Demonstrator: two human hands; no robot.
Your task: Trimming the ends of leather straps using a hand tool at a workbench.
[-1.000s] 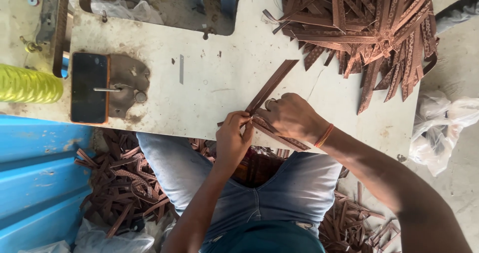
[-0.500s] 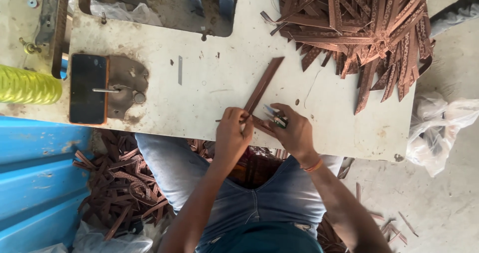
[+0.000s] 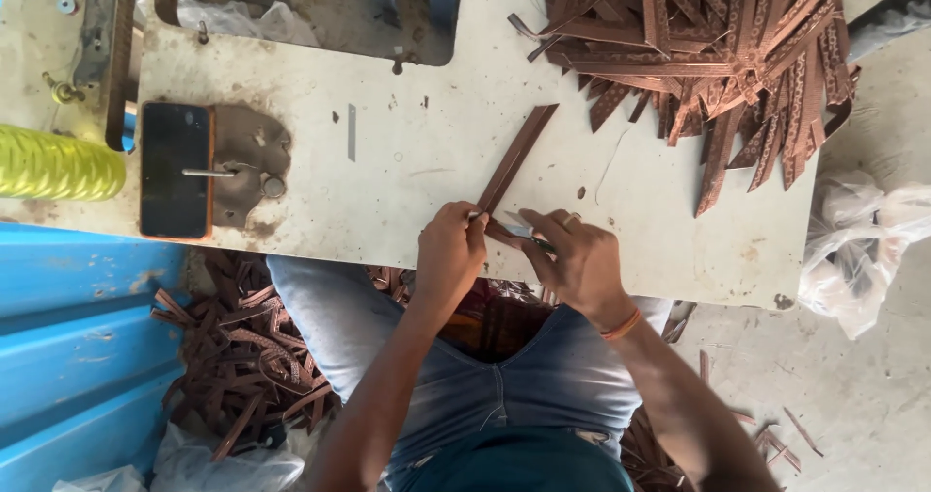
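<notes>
The bench [image 3: 407,162] carries a heap of brown straps [image 3: 718,56] at its far right, as before. One strap [image 3: 516,158] lies slanted near the front edge, now flatter on the bench than a second ago. The left hand [image 3: 448,254] pinches its near end; the right hand [image 3: 574,254], drawn closer, is clenched on a small metal tool [image 3: 524,230] touching the strap.
</notes>
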